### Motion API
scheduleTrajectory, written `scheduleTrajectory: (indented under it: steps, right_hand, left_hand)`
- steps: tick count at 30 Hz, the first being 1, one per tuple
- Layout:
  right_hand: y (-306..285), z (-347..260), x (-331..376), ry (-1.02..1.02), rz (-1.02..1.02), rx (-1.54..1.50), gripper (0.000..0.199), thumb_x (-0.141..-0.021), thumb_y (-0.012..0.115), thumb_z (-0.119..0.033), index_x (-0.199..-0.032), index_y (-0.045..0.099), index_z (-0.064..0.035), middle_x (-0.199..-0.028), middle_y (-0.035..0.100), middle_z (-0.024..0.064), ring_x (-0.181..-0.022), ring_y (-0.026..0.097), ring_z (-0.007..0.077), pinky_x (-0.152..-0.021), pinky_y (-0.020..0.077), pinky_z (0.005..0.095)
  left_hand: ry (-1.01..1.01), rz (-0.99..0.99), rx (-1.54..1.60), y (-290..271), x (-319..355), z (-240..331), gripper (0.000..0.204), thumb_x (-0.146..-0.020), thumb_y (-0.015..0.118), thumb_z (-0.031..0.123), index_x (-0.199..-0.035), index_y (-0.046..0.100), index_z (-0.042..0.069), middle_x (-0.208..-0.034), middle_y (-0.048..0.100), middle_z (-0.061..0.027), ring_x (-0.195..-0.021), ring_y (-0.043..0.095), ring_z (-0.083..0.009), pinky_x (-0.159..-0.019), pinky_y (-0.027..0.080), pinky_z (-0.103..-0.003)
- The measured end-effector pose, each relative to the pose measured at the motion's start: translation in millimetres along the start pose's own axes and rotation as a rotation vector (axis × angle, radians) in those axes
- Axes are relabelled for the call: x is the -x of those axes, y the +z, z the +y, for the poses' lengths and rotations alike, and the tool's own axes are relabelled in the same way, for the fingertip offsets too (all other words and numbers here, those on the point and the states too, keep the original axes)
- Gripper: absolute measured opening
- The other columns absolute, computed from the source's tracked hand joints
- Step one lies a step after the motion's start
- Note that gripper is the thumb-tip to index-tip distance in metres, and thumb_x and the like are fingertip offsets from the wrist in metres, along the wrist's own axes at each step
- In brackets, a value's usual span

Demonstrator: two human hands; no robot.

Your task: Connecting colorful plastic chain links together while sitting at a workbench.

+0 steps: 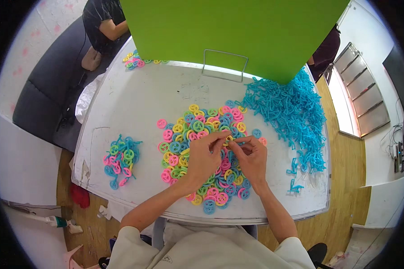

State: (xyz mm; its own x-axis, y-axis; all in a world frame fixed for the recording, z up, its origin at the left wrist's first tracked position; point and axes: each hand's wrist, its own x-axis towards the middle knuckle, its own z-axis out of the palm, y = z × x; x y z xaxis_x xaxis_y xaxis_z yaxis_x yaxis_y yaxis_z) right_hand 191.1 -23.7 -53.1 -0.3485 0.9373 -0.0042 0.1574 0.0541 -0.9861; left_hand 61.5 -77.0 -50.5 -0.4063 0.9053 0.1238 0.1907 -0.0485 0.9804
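My two hands meet fingertip to fingertip above a heap of small plastic wheels (175, 147) in pink, yellow, green and blue. My left hand (203, 156) is closed, pinching a yellow plastic wheel (229, 138) at its rim. Also closed, my right hand (252, 160) presses thumb and finger together on a small blue plastic piece (241, 143) against that wheel. Its shape is mostly hidden by the fingers. To the right spreads a large pile of blue forked plastic pieces (296, 105). A smaller cluster at left holds wheels with blue pieces attached (121, 157).
A bright green panel (233, 36) with a wire frame (224, 65) at its lower edge rises at the table's far side. More wheels (133, 62) lie at the far left of the white table (134, 103). One person (105, 27) is at far left, another (325, 51) at far right.
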Motion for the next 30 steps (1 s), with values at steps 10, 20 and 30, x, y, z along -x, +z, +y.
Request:
scheduleTrajectory:
  steps: [10,20,30]
  right_hand:
    - [-23.7,-6.6,-7.8,-0.067,-0.288,-0.141,0.019,-0.085,0.065,-0.004,-0.104,0.064,-0.0014,-0.096,0.068,0.0067,-0.079,0.065,0.0136,-0.066,0.0482,0.0236]
    - [-29.1,13.3,-16.0,-0.430,-0.301,0.083,0.030,-0.078,0.064,0.007,-0.106,0.060,-0.0039,-0.119,0.052,0.0111,-0.099,0.058,0.0171,-0.080,0.0488,0.0250]
    - [-28.4,5.6,-17.6,-0.121,-0.117,-0.171,0.016,-0.085,0.063,0.001,-0.101,0.059,0.0010,-0.092,0.062,0.0025,-0.086,0.060,0.0089,-0.072,0.0469,0.0218]
  left_hand:
    - [-0.152,-0.141,0.308,-15.7,-16.5,-1.1,0.019,-0.091,0.053,0.003,-0.107,0.063,0.000,-0.097,0.067,-0.0073,-0.084,0.062,-0.0125,-0.073,0.051,-0.026]
    - [-0.037,-0.092,0.127,-14.8,-17.4,6.6,0.015,-0.089,0.056,0.003,-0.101,0.064,0.003,-0.095,0.065,-0.0102,-0.084,0.061,-0.0167,-0.075,0.051,-0.029]
    - [0.259,-0.234,-0.793,-53.8,-13.8,-9.6,0.023,-0.070,0.074,0.011,-0.090,0.064,0.007,-0.081,0.053,-0.0087,-0.088,0.051,-0.0257,-0.079,0.042,-0.038]
